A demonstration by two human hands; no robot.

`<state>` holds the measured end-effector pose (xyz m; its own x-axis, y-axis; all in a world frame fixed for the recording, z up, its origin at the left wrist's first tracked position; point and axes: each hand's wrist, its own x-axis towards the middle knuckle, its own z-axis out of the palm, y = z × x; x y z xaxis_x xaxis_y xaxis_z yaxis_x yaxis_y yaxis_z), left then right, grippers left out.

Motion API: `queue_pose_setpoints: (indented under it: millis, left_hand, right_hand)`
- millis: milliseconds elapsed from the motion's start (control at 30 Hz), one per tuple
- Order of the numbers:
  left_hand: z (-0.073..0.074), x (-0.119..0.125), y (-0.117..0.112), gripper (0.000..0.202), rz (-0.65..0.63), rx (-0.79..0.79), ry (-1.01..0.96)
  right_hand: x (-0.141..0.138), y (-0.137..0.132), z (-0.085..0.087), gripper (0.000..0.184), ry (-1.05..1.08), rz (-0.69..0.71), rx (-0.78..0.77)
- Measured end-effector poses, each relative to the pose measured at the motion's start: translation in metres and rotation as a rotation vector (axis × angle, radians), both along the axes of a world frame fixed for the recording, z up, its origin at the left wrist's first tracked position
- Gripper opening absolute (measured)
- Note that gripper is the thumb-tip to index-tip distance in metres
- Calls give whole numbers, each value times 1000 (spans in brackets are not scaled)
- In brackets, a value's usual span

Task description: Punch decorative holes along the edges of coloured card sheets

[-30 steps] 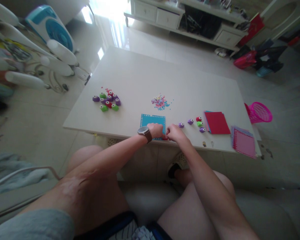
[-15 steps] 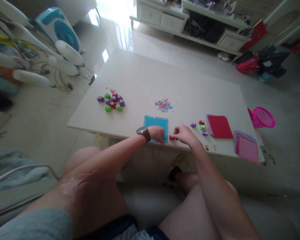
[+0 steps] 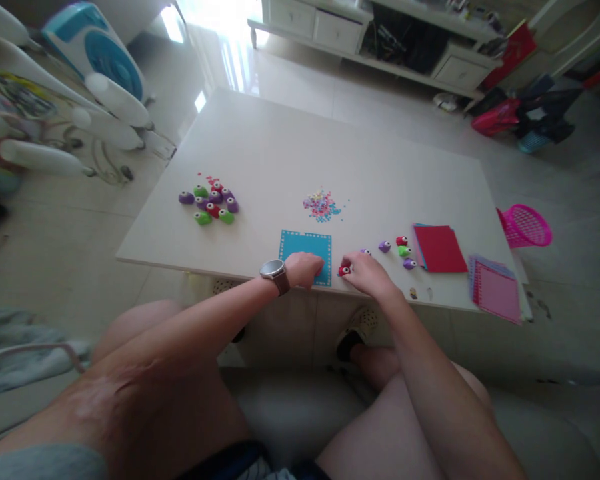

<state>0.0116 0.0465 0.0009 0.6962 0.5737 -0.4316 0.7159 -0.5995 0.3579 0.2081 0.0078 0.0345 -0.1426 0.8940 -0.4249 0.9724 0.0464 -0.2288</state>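
Observation:
A blue sheet of paper [image 3: 305,243] with small cut-outs along its edges lies at the near side of the table. On it rests my left hand [image 3: 304,269], fingers curled and pressing the sheet, a watch at the wrist. My right hand [image 3: 364,272] is closed around a small red craft punch [image 3: 344,271] with an eye-like spot, just off the sheet's right edge. Partly hidden behind that hand is a purple punch [image 3: 365,252]. Further right sit a purple punch [image 3: 385,247], a red one [image 3: 401,241] and a green one [image 3: 405,251].
Several coloured punches [image 3: 213,203] cluster at the left of the table [image 3: 280,140]. A heap of confetti bits [image 3: 322,205] lies behind the sheet. To the right are red paper [image 3: 440,249], a stack of punched pink sheets [image 3: 497,289] and a pink basket [image 3: 527,225].
My right hand has turned over the red punch, and its eye-like spot now shows. My left hand's fingers have curled in more. The whole view has shifted slightly.

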Motion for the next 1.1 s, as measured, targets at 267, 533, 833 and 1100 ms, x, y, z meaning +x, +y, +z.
queue_pose_setpoints:
  millis: [267, 533, 833, 1100]
  left_hand:
    - [-8, -3, 0, 33, 11, 6, -45]
    - [-6, -3, -2, 31, 21, 10, -50]
    - [-5, -5, -3, 31, 19, 22, -85]
    - [0, -6, -4, 26, 11, 26, -47]
  right_hand:
    - [21, -6, -7, 23, -39, -24, 46]
    - [7, -7, -11, 35, 150, 18, -46]
    - [7, -2, -17, 64, 231, -36, 218]
    - [0, 5, -28, 32, 298, -39, 169]
